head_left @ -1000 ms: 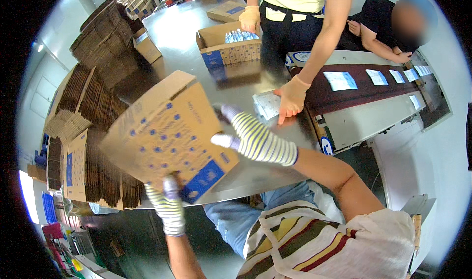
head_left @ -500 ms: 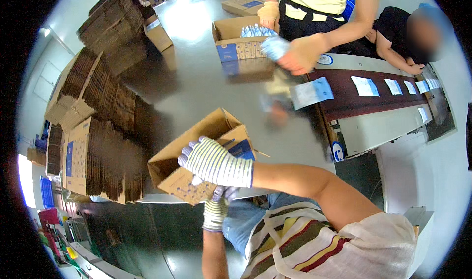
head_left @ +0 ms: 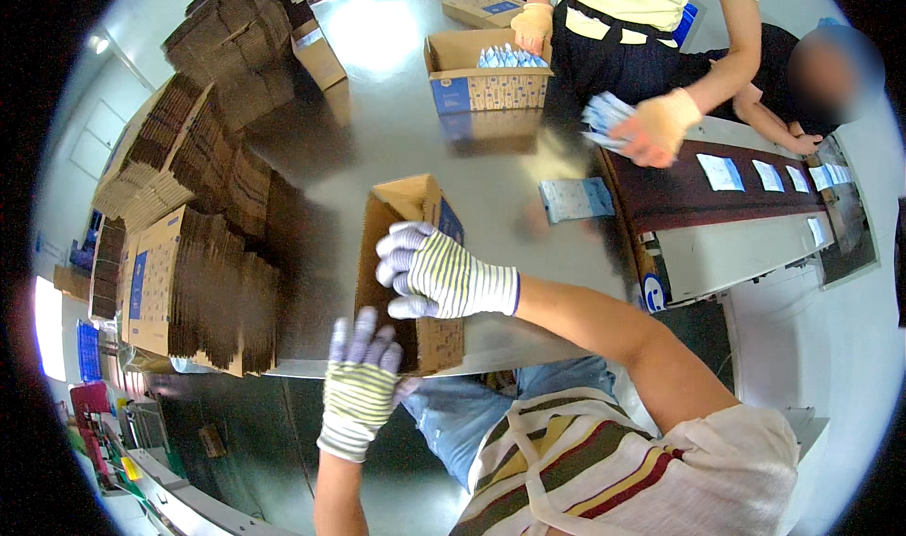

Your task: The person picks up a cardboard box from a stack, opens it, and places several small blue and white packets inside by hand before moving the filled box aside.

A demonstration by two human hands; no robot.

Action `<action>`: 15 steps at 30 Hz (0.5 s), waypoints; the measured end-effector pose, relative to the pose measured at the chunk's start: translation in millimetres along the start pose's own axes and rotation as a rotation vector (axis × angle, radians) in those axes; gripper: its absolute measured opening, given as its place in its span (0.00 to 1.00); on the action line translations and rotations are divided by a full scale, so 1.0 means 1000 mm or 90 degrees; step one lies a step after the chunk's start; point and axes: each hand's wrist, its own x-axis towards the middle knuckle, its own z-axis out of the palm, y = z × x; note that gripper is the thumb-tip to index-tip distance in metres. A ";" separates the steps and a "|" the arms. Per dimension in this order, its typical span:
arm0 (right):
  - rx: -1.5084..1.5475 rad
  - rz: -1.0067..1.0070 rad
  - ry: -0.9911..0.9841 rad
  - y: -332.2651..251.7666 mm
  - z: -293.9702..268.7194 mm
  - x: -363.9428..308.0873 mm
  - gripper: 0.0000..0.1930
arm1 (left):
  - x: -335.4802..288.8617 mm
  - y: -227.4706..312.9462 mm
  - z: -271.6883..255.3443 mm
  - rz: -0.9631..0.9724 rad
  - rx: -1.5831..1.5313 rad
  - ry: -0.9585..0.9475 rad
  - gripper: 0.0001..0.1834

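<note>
An open cardboard carton (head_left: pixel 442 343) with a printed side and blue patch stands at the table's near edge, its long side running away from me. Both my hands wear striped gloves with grey fingers. My right hand (head_left: pixel 444 274) lies across the carton's right wall, fingers apart and slightly bent over the opening. At the near left corner my left hand (head_left: pixel 361 380) is open, fingers stretched upward beside the carton's rim. The carton's inside is dark and partly hidden by my hands.
Stacks of flattened cartons (head_left: pixel 212 291) line the left. Across the table (head_left: pixel 377 149), a co-worker in gloves holds blue-white packets (head_left: pixel 609 116) beside a partly filled carton (head_left: pixel 491 92). One packet (head_left: pixel 576 199) lies near the conveyor (head_left: pixel 661 192), which carries several more; another person sits beyond.
The carton has turned from slanting to pointing away from me. My left hand has come from its near lower edge to its left corner and opened. The co-worker's packet-holding hand moved right.
</note>
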 end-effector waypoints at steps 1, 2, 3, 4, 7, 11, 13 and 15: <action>0.061 0.151 0.097 -0.005 0.008 -0.002 0.14 | 0.010 0.003 0.004 0.019 -0.005 0.017 0.20; 0.029 0.167 0.084 -0.005 0.013 -0.003 0.12 | 0.013 0.006 0.007 -0.002 -0.053 -0.005 0.20; -0.003 0.184 0.071 -0.003 0.018 -0.005 0.10 | 0.015 0.008 0.011 -0.022 -0.101 -0.028 0.19; 0.020 0.214 0.104 -0.003 0.024 -0.005 0.08 | 0.019 0.013 0.017 -0.026 -0.100 0.057 0.19; 0.275 0.308 0.196 -0.009 0.030 -0.010 0.10 | 0.023 0.022 0.019 -0.074 -0.077 0.083 0.19; 0.336 0.290 0.169 -0.004 0.025 -0.009 0.11 | 0.022 0.032 0.035 -0.106 -0.031 0.228 0.22; 0.336 0.284 0.148 -0.003 0.027 -0.011 0.11 | 0.019 0.035 0.044 -0.121 -0.035 0.279 0.20; 0.358 0.280 0.165 -0.003 0.026 -0.010 0.10 | 0.021 0.038 0.047 -0.131 -0.041 0.330 0.19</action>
